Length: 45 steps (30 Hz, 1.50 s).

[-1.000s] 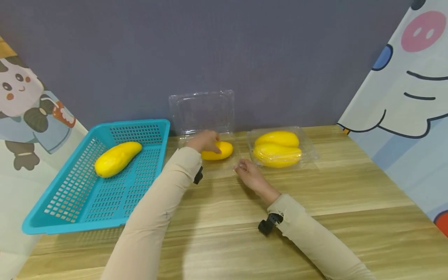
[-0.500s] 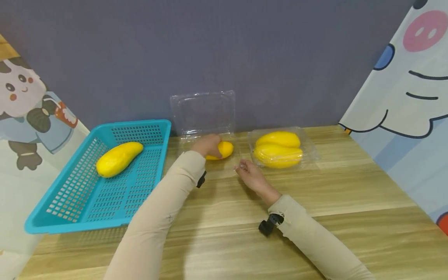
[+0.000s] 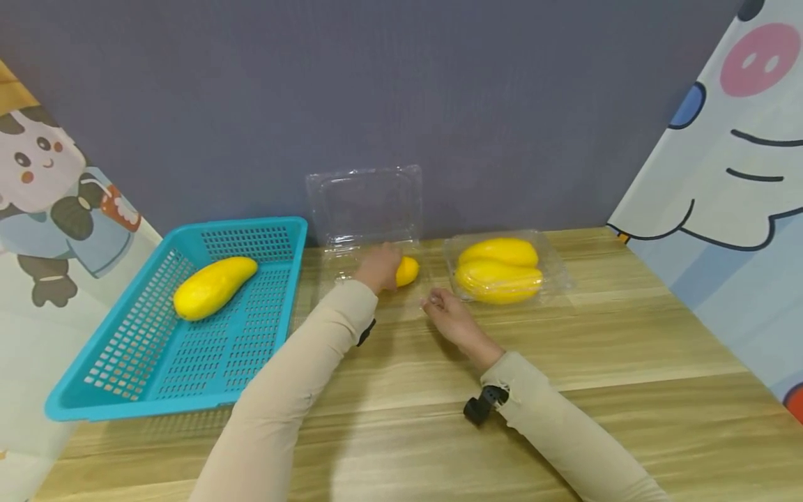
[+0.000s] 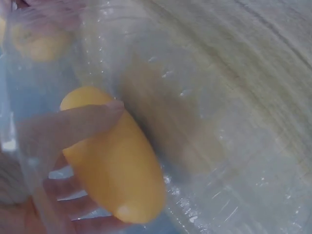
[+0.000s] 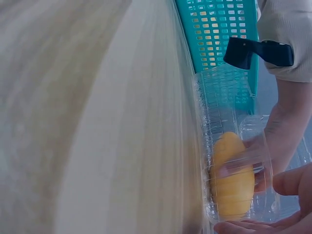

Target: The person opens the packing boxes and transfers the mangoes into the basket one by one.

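My left hand point(image 3: 378, 267) holds a yellow mango point(image 4: 117, 161) inside an open clear plastic clamshell box point(image 3: 366, 206). In the left wrist view the thumb lies across the mango, with the other fingers under its far side. Only the mango's right end shows past the hand in the head view. At the box's right front corner, my right hand point(image 3: 452, 317) pinches the clear rim between thumb and fingers, as the right wrist view shows. The box's lid stands raised against the grey wall.
On the left, a blue plastic basket point(image 3: 291, 279) holds one yellow mango point(image 3: 215, 287). Right of the open box sits another clear clamshell box point(image 3: 555, 268) with two yellow mangoes point(image 3: 498, 268) in it. A grey wall point(image 3: 401, 90) rises behind the wooden table point(image 3: 401, 439).
My left hand has shifted a little to the right over the mango and covers more of it. The right hand has stayed at the box's corner.
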{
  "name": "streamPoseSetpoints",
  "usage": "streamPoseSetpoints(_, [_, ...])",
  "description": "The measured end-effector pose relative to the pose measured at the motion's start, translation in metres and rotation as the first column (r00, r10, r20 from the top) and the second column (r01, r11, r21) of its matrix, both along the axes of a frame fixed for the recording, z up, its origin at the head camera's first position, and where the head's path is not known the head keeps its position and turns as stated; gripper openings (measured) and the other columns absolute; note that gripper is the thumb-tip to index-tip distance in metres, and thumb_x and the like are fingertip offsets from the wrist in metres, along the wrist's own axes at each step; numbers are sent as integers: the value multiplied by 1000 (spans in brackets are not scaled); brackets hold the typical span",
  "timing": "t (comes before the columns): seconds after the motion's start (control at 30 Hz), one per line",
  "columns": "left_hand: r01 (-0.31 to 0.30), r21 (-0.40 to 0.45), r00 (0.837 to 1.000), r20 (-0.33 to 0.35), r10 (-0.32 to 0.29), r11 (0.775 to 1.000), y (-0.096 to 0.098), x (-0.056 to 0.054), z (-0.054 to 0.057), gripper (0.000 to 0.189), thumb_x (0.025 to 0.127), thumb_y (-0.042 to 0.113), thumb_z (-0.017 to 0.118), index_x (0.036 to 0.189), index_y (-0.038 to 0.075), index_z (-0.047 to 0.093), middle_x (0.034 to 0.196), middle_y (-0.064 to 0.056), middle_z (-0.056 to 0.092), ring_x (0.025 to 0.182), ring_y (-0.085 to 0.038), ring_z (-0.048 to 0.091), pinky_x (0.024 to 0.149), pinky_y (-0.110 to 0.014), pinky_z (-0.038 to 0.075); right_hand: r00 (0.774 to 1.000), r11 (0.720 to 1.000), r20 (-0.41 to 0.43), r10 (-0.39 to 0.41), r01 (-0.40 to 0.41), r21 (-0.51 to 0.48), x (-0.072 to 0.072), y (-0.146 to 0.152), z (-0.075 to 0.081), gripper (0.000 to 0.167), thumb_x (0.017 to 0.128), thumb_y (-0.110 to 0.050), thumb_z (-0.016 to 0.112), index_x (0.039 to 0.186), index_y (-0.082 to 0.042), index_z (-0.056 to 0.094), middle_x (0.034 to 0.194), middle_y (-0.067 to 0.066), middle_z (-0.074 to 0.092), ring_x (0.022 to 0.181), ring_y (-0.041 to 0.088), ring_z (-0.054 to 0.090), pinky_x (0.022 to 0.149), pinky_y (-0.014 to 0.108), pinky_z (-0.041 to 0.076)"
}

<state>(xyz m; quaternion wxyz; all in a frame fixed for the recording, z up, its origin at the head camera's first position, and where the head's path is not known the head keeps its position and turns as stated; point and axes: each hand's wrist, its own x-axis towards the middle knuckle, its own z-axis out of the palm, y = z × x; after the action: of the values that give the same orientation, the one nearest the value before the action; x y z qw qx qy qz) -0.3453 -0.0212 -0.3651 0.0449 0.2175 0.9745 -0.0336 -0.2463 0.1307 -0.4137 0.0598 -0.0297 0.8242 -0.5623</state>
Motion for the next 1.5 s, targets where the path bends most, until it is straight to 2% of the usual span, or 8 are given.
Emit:
streamPoseSetpoints(0.17, [-27, -11, 1000, 4, 27, 1000, 3, -3, -3, 70, 68, 11, 77, 131, 1, 49, 126, -20, 49, 115, -35, 49, 93, -45, 48, 1000, 1000, -12, 0, -1, -2, 1, 0, 2, 55, 98, -20, 48, 139, 12, 31, 139, 31, 40, 130, 40, 39, 107, 46, 35])
streamPoseSetpoints(0.23, [-2, 0, 1000, -27, 2, 1000, 1, -12, -13, 68, 66, 13, 77, 128, 1, 52, 122, -20, 51, 111, -35, 51, 90, -45, 50, 1000, 1000, -17, 3, -3, -1, 1, -1, 2, 55, 98, -19, 48, 139, 13, 31, 138, 31, 40, 129, 40, 39, 107, 47, 35])
streamPoseSetpoints(0.4, [24, 9, 999, -32, -24, 1000, -2, -13, -13, 63, 66, 13, 77, 123, 1, 54, 120, -20, 53, 108, -35, 53, 91, -45, 49, 1000, 1000, -29, 4, -4, 10, 3, -1, 2, 53, 98, -19, 48, 138, 13, 32, 137, 32, 41, 128, 41, 40, 106, 47, 35])
streamPoseSetpoints(0.43, [28, 11, 999, -30, -28, 1000, -2, -13, -12, 63, 66, 13, 77, 123, 1, 54, 120, -20, 53, 108, -35, 53, 91, -45, 49, 1000, 1000, -29, 4, -4, 9, 3, -1, 2, 53, 99, -19, 48, 138, 13, 32, 137, 32, 41, 128, 41, 40, 106, 47, 35])
streamPoseSetpoints(0.47, [13, 6, 1000, 0, -13, 1000, -2, -5, -3, 62, 69, 12, 76, 125, 0, 53, 123, -20, 53, 111, -35, 52, 94, -45, 47, 999, 1000, -32, 4, -3, 7, 4, -1, 2, 53, 99, -19, 48, 138, 13, 32, 137, 32, 41, 128, 40, 41, 106, 47, 35])
streamPoseSetpoints(0.63, [23, -1, 1000, 3, -23, 1000, -3, 0, 3, 64, 69, 17, 79, 125, 0, 53, 122, -19, 54, 111, -34, 53, 94, -44, 47, 999, 1000, -53, 1, 0, 5, 7, -3, 5, 54, 99, -23, 47, 137, 13, 33, 135, 32, 43, 126, 39, 43, 103, 45, 39])
streamPoseSetpoints(0.97, [49, 20, 999, -15, -49, 999, -8, -2, 4, 57, 66, 20, 81, 115, 1, 58, 113, -17, 59, 104, -33, 57, 90, -43, 49, 1000, 1000, -7, -6, 6, 7, 5, -3, 5, 54, 99, -21, 47, 139, 11, 31, 139, 30, 39, 130, 39, 39, 106, 46, 35])
streamPoseSetpoints(1.5, [24, 52, 999, 36, -26, 998, -16, 8, 30, 64, 68, 23, 83, 122, 2, 55, 116, -16, 57, 106, -32, 55, 94, -43, 46, 1000, 1000, 15, 0, 0, 4, 2, 0, 1, 57, 99, -25, 46, 142, 9, 28, 142, 28, 37, 131, 38, 38, 106, 46, 36])
